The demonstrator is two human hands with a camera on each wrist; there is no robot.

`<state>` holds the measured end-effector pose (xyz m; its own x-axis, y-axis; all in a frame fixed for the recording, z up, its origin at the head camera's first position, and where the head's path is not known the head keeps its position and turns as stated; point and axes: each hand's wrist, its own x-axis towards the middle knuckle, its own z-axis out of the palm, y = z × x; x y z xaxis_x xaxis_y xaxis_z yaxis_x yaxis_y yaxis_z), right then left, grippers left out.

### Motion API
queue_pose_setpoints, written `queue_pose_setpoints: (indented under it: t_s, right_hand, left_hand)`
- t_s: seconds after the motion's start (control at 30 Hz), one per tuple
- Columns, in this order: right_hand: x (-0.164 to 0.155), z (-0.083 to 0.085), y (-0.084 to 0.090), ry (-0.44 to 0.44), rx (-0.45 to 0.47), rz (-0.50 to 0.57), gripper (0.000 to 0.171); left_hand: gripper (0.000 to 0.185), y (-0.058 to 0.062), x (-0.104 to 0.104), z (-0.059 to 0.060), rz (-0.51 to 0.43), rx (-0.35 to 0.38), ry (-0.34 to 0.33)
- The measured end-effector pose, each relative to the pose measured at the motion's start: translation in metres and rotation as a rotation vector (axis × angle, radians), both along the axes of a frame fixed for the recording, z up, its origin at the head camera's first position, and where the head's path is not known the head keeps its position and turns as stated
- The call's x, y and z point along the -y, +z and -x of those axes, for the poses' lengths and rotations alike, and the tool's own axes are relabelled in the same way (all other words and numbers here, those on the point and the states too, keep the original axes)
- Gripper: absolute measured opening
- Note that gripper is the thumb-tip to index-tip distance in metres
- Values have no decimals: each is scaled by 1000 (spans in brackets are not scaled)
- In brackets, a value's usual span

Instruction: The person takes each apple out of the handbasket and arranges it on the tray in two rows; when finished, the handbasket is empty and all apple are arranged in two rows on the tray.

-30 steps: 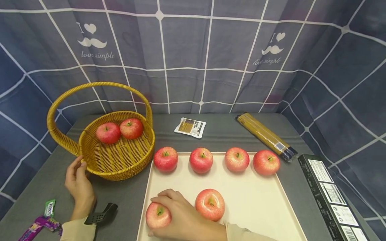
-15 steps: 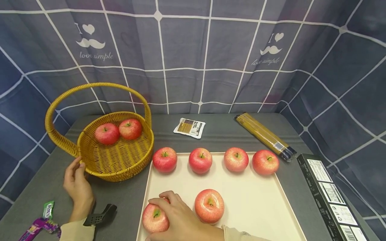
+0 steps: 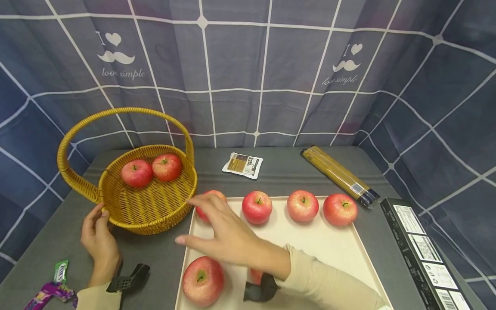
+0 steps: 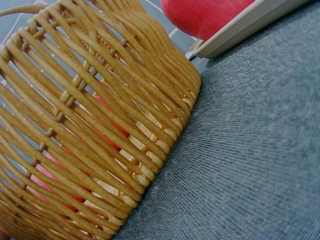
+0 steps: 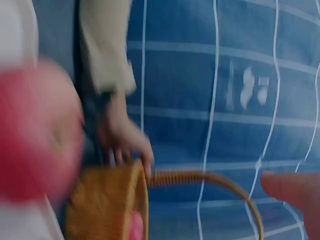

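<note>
My right hand [image 3: 207, 224] hovers open with spread fingers over the cream tray [image 3: 329, 245], its fingertips above the far-left apple [image 3: 203, 213]. A large apple [image 3: 203, 280] lies free at the tray's near left. Another apple [image 3: 255, 274] is mostly hidden under my forearm. Three more apples [image 3: 257, 206] line the tray's far edge. My left hand [image 3: 98, 221] rests with its fingers against the near rim of the woven basket [image 3: 155, 213], which holds two apples [image 3: 136, 172]. The left wrist view shows the basket wall [image 4: 100, 125] up close. The right wrist view is blurred.
A small sachet [image 3: 243, 165] and a long yellow packet [image 3: 341, 174] lie at the back of the grey table. A black box [image 3: 418, 249] runs along the right edge. Candy wrappers [image 3: 58, 280] sit at the near left. A checked curtain hangs behind.
My right hand let go of the near-left apple, rose and moved toward the far-left apple. That near apple stays on the tray. The left hand kept its place at the basket.
</note>
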<state>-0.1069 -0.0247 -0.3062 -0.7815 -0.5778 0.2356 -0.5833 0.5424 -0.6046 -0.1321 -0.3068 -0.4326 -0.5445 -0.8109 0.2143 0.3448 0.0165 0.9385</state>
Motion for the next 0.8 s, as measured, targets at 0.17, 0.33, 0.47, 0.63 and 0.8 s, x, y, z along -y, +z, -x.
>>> queue_pose_setpoints:
  t_s: [0.17, 0.33, 0.47, 0.63, 0.8]
  right_hand:
    - [38, 70, 21, -9, 88, -53, 67]
    - [84, 136, 18, -15, 219, -94, 67]
    - [117, 171, 5, 18, 284, -69, 68]
    - [136, 189, -19, 4, 444, 52, 75]
    - [136, 194, -38, -83, 524, 178, 77]
  left_hand:
    - [26, 1, 2, -2, -25, -10, 2]
    - [26, 0, 3, -6, -18, 19, 18]
    - [26, 0, 4, -10, -11, 30, 27]
    - [25, 1, 3, -9, -9, 50, 19]
    - [25, 3, 0, -3, 38, 53, -17]
